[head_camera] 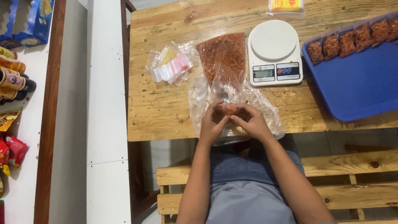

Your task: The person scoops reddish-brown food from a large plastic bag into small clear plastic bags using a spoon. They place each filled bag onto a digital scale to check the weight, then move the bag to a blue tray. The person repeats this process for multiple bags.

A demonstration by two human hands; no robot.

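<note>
Head view, looking straight down: both hands meet at the near edge of a wooden table (161, 112). The left hand (212, 124) and the right hand (252, 123) are curled in toward each other, fingertips pinched around a small clear pouch (230, 109) filled with something orange-red. The left fingers (215, 108) close on the pouch's left end, the right fingers (244, 111) on its right end, so the pouch sits between the two sets of fingertips and is gripped by both.

Under and around the fingers lies a big crumpled clear plastic bag (265, 110), spreading out to either side of the hands. Just beyond the fingertips, further up the table, that bag holds a wedge-shaped heap of reddish snack (224, 56). Beyond the left fingers and off to their outer side is a bundle of small empty zip pouches (172, 64) with red strips. Beyond the right fingers stands a white kitchen scale (274, 52) with a round plate and a small display. Well out past the right hand is a blue tray (360, 85), with a row of filled snack pouches (354, 37) along its far edge.

Below the wrists, the person's lap and a wooden bench (356, 182) show. Far past the left arm, packets and bottles (12, 79) line a shelf.
</note>
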